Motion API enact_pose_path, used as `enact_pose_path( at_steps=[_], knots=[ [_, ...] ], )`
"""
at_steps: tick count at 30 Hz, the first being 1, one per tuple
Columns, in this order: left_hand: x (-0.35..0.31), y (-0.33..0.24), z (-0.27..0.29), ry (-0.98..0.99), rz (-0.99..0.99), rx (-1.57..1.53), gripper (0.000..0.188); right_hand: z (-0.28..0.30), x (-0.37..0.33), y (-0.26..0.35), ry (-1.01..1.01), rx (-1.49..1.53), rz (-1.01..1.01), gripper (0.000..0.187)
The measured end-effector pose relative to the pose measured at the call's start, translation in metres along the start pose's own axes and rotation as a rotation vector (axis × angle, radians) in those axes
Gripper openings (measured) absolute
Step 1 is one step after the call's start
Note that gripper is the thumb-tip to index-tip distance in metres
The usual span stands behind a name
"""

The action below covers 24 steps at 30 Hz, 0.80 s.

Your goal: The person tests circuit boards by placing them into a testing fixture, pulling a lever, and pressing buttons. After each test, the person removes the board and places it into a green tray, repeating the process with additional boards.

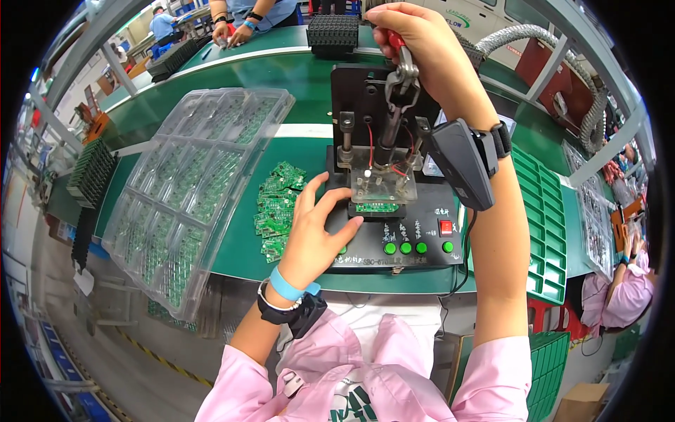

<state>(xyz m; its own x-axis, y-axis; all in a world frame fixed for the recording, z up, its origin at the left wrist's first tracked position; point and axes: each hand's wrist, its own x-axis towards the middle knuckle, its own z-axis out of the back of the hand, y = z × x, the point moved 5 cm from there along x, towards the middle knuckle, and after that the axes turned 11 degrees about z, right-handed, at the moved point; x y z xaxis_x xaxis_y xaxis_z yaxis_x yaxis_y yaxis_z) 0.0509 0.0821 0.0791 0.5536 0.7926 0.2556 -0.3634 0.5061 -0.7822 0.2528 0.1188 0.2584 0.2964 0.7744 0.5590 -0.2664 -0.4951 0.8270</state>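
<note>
Right hand [430,53] on lever [406,76], green worktable [233,254], grey floor [195,347]

From where I'm standing, the right hand [424,36] covers most of that red handle [396,40]. Looks like the clear plate [383,190] hides the back of the green board [376,207]. Left hand [315,228] half-blocks a green button [344,250]. Parts on the piled boards [274,214]? Too tiny. Co-worker [275,13] up top's cut off, no head.

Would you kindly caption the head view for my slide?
Right hand grips the red handle of a black fixture; left hand open at its side, near green circuit boards.
</note>
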Motion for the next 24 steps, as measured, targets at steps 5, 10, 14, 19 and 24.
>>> enact_pose_path(
  at_steps=[5, 10, 14, 19, 24],
  knots=[
    [0.005, -0.002, -0.003, -0.037, -0.079, 0.053, 0.033, -0.001, 0.001, 0.000, 0.012, -0.005, 0.015, 0.016],
    [0.013, 0.001, -0.003, -0.046, -0.046, 0.032, 0.024, -0.004, 0.004, 0.000, 0.032, 0.010, 0.063, 0.016],
    [0.025, 0.000, -0.006, -0.003, -0.058, 0.039, 0.021, -0.001, 0.003, 0.000, 0.027, -0.002, 0.061, 0.017],
    [0.029, -0.003, -0.003, 0.050, -0.059, 0.063, 0.018, -0.002, -0.002, 0.004, 0.031, 0.007, 0.024, 0.017],
    [0.029, -0.007, -0.004, 0.046, -0.097, 0.130, 0.017, -0.002, 0.002, -0.002, 0.042, 0.027, 0.040, 0.017]
  ],
)
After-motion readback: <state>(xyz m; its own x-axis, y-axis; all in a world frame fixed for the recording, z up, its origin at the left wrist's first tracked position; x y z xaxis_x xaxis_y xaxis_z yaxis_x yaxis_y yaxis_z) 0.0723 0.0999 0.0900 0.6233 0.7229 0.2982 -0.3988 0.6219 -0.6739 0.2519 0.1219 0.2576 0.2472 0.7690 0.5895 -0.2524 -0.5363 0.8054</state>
